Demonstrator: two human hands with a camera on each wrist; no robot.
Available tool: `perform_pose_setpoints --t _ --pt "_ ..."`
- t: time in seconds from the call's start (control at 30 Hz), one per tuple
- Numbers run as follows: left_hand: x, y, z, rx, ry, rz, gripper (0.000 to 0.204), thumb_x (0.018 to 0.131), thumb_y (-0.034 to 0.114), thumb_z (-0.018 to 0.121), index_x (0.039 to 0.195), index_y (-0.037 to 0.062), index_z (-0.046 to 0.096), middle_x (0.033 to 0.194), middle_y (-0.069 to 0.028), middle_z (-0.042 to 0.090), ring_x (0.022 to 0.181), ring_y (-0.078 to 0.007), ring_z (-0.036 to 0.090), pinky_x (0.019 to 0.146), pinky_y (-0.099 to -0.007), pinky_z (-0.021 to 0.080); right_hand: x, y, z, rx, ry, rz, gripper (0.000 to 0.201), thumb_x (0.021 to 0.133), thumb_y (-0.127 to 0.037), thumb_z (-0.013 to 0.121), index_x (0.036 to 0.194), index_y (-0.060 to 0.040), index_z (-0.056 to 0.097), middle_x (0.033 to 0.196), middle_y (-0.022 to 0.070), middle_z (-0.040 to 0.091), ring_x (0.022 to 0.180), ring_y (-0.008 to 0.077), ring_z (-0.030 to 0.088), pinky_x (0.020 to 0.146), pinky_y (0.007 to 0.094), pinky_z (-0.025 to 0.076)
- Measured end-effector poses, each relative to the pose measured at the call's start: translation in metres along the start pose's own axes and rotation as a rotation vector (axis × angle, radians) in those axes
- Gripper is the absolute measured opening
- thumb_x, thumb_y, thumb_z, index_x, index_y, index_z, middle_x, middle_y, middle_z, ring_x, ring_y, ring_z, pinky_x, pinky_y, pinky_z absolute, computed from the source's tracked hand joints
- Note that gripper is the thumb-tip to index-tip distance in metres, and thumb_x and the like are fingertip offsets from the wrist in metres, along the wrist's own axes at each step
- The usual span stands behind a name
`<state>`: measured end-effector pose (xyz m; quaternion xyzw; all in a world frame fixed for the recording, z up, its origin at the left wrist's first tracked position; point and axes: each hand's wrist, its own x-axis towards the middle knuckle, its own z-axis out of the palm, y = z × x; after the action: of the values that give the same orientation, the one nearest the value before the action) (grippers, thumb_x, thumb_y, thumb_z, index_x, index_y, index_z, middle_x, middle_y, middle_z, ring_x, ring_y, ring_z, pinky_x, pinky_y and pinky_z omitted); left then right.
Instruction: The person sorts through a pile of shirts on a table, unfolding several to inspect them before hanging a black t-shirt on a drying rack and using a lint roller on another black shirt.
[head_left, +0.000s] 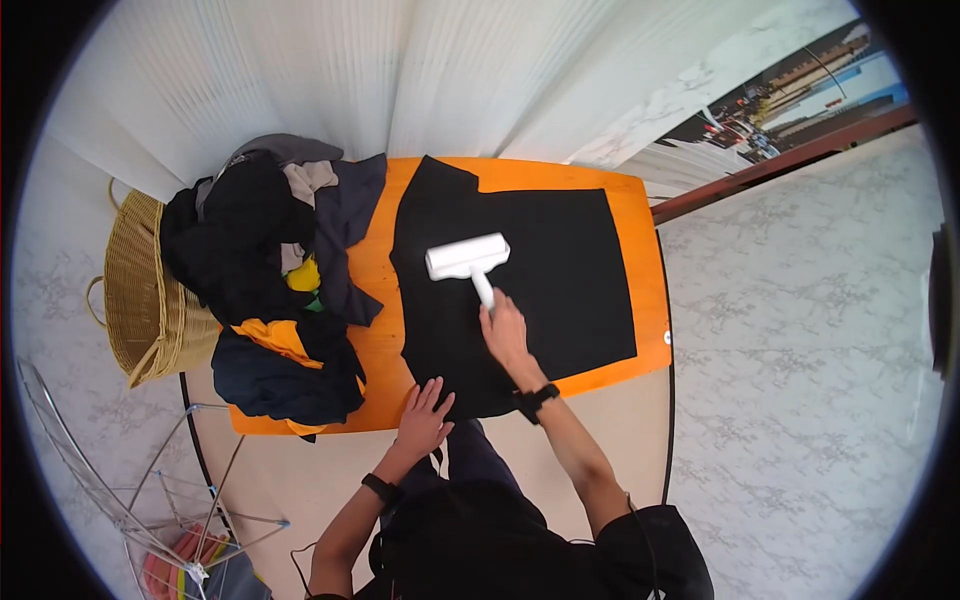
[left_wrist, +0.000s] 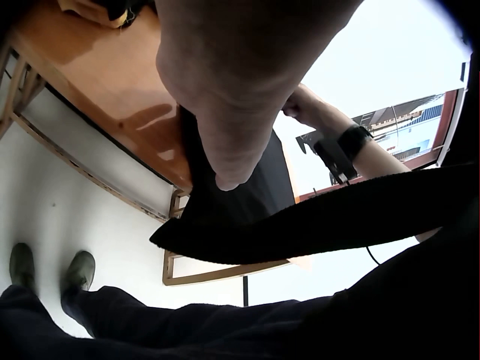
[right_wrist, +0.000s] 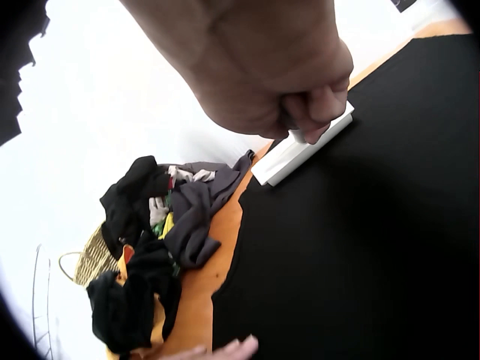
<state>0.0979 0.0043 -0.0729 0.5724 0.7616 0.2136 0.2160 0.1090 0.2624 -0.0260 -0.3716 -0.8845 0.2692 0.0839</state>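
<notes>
A white roller [head_left: 468, 257], its head a smooth, blocky bar on a slim, pale handle, is on the black garment [head_left: 540, 280], toward the end nearer the clothes pile. The right hand [head_left: 507, 332] grips the handle, fingers curled round it. The garment is matte, dark cloth spread flat, broad and nearly straight-edged at one end, with a short sleeve-like flap at its far corner. The left hand [head_left: 424, 428] is open, its fingers extended and resting on the cloth's near edge. Beneath lies an orange table [head_left: 652, 300] with a glossy surface and rounded corners. On its left part sits a rumpled heap of clothes [head_left: 250, 235], soft folds of black, navy and grey with bits of yellow, green and orange. Just beside the heap stands a woven, straw-coloured basket [head_left: 133, 290] with looped handles. A thin-barred metal rack [head_left: 160, 478] stands nearer the person; pleated white curtain [head_left: 310, 80] hangs behind the table, and grey-veined, marble-patterned wall covering [head_left: 790, 340] spans the right.
</notes>
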Motion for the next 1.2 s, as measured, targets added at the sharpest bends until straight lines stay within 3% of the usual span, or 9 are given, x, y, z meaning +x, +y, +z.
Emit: perform_pose_setpoints --t 0.27,0.37,0.6,0.73,0.87,1.0,1.2 --pt "-0.004 -0.006 0.007 0.014 0.003 0.042 0.062 0.081 0.031 0.066 0.138 0.0125 0.051 0.153 -0.0224 0.029 0.143 -0.0352 0.028 0.117 -0.0485 0.018 -0.171 0.035 -0.022 -0.002 -0.047 0.106 0.039 0.093 -0.017 0.056 0.126 0.0025 0.048 0.097 0.0292 0.06 0.085 0.0486 0.06 0.074 0.0533 0.05" --pt "-0.002 -0.008 0.006 0.063 -0.027 0.056 0.06 0.085 0.037 0.064 0.138 0.012 0.052 0.154 -0.0224 0.028 0.143 -0.0353 0.026 0.118 -0.0486 0.016 -0.223 0.037 -0.03 -0.009 -0.076 0.17 0.04 0.092 -0.017 0.057 0.127 0.0007 0.046 0.096 0.0287 0.06 0.083 0.0483 0.06 0.072 0.0536 0.05" --pt "0.001 -0.002 -0.001 0.066 -0.088 0.05 0.062 0.086 0.038 0.063 0.14 0.0102 0.049 0.153 -0.0268 0.027 0.143 -0.0383 0.026 0.119 -0.0484 0.014 -0.285 0.038 -0.046 -0.01 -0.098 0.226 0.041 0.093 -0.019 0.057 0.127 0.0013 0.046 0.092 0.027 0.059 0.075 0.0471 0.061 0.065 0.0532 0.051" --pt "0.012 0.01 0.0 0.058 -0.027 0.074 0.071 0.085 0.037 0.063 0.142 0.0005 0.041 0.152 -0.0273 0.028 0.143 -0.039 0.026 0.119 -0.0473 0.016 -0.271 0.032 -0.057 0.069 0.007 0.255 0.039 0.091 -0.016 0.059 0.126 0.0005 0.05 0.095 0.0265 0.061 0.081 0.0458 0.061 0.069 0.0513 0.05" --pt "0.027 0.026 0.02 0.051 -0.019 0.128 0.077 0.085 0.036 0.063 0.143 -0.0061 0.035 0.151 -0.026 0.031 0.142 -0.0378 0.027 0.118 -0.0461 0.019 -0.209 0.039 -0.055 0.047 0.076 0.191 0.038 0.091 -0.015 0.059 0.124 0.0021 0.051 0.093 0.0271 0.061 0.083 0.0459 0.061 0.071 0.0507 0.05" --pt "0.032 0.033 0.032 0.038 -0.062 0.082 0.08 0.084 0.037 0.064 0.144 -0.0054 0.033 0.152 -0.0244 0.029 0.144 -0.0356 0.025 0.118 -0.0455 0.018 -0.151 0.057 -0.032 -0.009 0.03 0.147 0.037 0.092 -0.015 0.058 0.123 0.0028 0.051 0.094 0.0278 0.061 0.085 0.0474 0.061 0.071 0.0516 0.05" --pt "0.03 0.037 0.031 0.09 -0.078 0.051 0.079 0.085 0.038 0.064 0.144 -0.0035 0.034 0.153 -0.0225 0.028 0.144 -0.0335 0.026 0.119 -0.0456 0.017 -0.054 0.042 -0.027 -0.016 0.005 0.096 0.036 0.093 -0.016 0.057 0.122 0.0039 0.05 0.094 0.0278 0.061 0.085 0.0477 0.062 0.07 0.0528 0.051"
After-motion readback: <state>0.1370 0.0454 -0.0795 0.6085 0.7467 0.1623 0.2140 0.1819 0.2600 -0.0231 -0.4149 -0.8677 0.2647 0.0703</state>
